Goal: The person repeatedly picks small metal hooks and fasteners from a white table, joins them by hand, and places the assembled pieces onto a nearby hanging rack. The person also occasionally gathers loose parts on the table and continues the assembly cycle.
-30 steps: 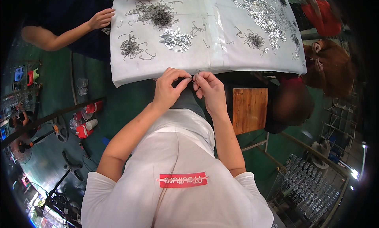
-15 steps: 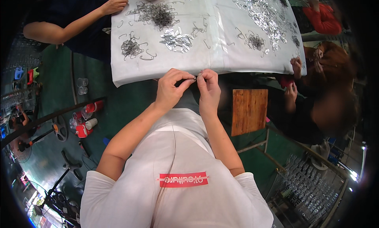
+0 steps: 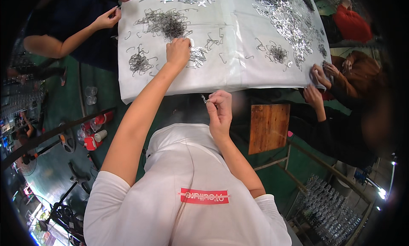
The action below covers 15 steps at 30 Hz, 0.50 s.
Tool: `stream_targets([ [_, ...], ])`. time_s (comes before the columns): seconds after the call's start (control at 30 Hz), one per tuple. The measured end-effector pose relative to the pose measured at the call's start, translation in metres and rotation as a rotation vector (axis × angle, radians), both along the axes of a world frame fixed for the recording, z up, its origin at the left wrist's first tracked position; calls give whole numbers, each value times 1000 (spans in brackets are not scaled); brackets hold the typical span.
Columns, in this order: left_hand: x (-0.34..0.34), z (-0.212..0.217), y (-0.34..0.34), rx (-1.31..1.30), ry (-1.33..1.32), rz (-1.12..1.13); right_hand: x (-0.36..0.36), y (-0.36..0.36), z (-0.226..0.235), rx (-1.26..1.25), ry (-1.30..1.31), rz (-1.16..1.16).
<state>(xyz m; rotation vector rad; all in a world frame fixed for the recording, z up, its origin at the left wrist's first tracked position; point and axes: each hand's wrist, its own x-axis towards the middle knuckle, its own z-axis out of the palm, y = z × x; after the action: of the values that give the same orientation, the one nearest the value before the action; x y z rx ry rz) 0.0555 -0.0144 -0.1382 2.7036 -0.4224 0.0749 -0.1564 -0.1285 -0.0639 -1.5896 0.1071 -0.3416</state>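
Moved apart since half a second ago: then both hands pinched together over the near table edge, now left hand [image 3: 178, 51] stretched far forward onto the white-covered table [image 3: 221, 73], fingers curled down, fingertips on a small pile of shiny flat metal pieces [image 3: 197, 57], just below the big dark tangle of wire hooks [image 3: 168, 24]; whether anything already gripped, cannot tell. Right hand [image 3: 220, 111] held back at the near table edge, close to the chest, thumb and forefinger pinched on a small metal clip [image 3: 205, 99], other fingers folded. Smaller heap of wire hooks [image 3: 139, 63] lying to the left of the reaching hand, near it but apart; single loose hooks scattered between. Further right on the cloth, another little wire tangle [image 3: 277, 53] and a long spill of bright metal pieces [image 3: 289, 24] running up toward the far edge. Across the left corner, another person's hand [image 3: 106, 19] at the table edge, fingers closed on something too small to tell. On the right side, a second person's two hands [image 3: 320, 71] close together at the table rim. Wooden stool [image 3: 268, 127] standing just right of the pinching hand, below the table edge. Red and white containers [image 3: 94, 137] down on the green floor at left.
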Motion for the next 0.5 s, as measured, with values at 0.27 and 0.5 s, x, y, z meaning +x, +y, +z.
stream_targets([
  [0.27,-1,-11,-4,252,-89,-147,-3,4,-6,-9,65,59],
  [0.5,-19,9,11,-332,47,-7,-2,7,-9,-85,21,31],
])
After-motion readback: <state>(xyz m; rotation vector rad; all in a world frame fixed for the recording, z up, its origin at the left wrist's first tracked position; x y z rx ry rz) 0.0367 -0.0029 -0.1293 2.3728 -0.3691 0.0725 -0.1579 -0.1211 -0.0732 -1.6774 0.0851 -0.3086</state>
